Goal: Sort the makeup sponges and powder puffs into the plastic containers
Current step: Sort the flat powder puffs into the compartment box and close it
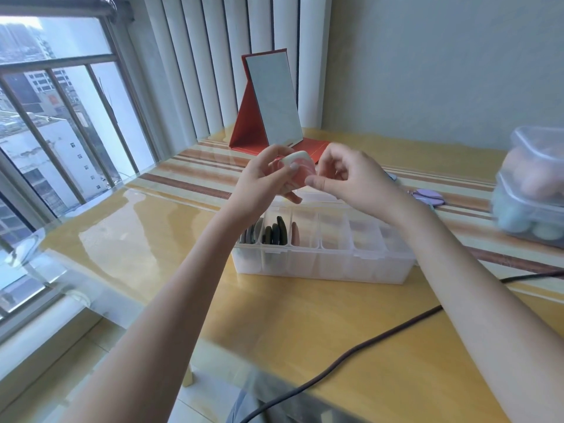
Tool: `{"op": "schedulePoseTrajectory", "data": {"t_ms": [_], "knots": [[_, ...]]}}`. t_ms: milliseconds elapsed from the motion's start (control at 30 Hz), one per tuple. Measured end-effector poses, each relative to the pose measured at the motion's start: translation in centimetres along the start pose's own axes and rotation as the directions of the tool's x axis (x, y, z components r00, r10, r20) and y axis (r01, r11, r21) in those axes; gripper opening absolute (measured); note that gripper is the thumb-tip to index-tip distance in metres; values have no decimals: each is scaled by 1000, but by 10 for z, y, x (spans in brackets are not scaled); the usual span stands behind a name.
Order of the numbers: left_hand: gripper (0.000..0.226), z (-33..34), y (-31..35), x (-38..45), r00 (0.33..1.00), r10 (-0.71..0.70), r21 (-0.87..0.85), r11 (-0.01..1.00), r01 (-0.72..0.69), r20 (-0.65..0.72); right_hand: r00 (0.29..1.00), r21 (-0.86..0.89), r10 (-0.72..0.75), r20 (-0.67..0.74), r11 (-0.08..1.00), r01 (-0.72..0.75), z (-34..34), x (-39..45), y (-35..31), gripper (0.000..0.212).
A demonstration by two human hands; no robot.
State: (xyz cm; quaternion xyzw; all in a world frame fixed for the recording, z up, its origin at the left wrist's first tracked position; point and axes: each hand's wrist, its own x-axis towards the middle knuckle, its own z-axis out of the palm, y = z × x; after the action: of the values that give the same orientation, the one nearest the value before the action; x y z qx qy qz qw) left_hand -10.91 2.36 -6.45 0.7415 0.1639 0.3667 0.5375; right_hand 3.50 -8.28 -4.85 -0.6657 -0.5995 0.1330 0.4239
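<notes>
Puff: my left hand (268, 175) grips the pink-white powder puff (297, 169), long axis running 10 to 4 o'clock.
Right hand (348, 175): I pinch its 4 o'clock edge.

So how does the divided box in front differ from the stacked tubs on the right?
The divided box is long, low, open-topped and split into slots, with flat puffs standing in its left slots. The stacked tubs are squarish, lidded and hold rounded sponges. Both are translucent plastic on the table.

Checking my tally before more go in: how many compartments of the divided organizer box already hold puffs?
3: the three leftmost compartments of the organizer box hold grey puffs, black puffs and a pink puff. The right hand's forearm hides part of the right-end compartments.
</notes>
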Motion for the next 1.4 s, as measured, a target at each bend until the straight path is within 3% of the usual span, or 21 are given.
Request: {"op": "schedulePoseTrajectory", "data": {"t_ms": [100,233,467,533,633,700,800,1100,1233,1400], "knots": [[29,0,4,-1,999,-40,-38,998,41,7,996,18,51,-67,999,-50,7,2,1,32],[38,1,4,-2,997,-60,-29,998,61,57,996,29,33,-82,999,-31,11,3,2,20],[42,-8,-1,0,996,-61,-36,998,59,-62,987,121,-63,-148,989,81,-13,1,-3,15],[43,-10,-2,1,991,-67,-75,995,58,-120,991,50,-104,-83,993,108,-20,0,-5,23],[45,-10,-5,2,987,-56,-62,997,47,-152,973,-126,-130,189,980,155,-20,-3,-14,21],[45,-8,-5,2,993,-17,22,1000,19,-120,938,-270,-95,333,944,191,-11,-3,-20,20],[45,-3,-6,1,998,23,138,990,-15,-53,914,-440,-38,405,868,231,4,-3,-26,23],[40,-3,-10,3,997,72,223,972,-69,-7,964,-483,19,266,868,116,18,-7,-21,27],[44,-2,-9,1,996,94,222,971,-90,-5,948,-295,107,299,955,-15,11,-5,-17,20],[44,-3,-5,-1,998,54,85,995,-55,13,996,-86,61,-57,994,-66,5,1,-8,19]]}}
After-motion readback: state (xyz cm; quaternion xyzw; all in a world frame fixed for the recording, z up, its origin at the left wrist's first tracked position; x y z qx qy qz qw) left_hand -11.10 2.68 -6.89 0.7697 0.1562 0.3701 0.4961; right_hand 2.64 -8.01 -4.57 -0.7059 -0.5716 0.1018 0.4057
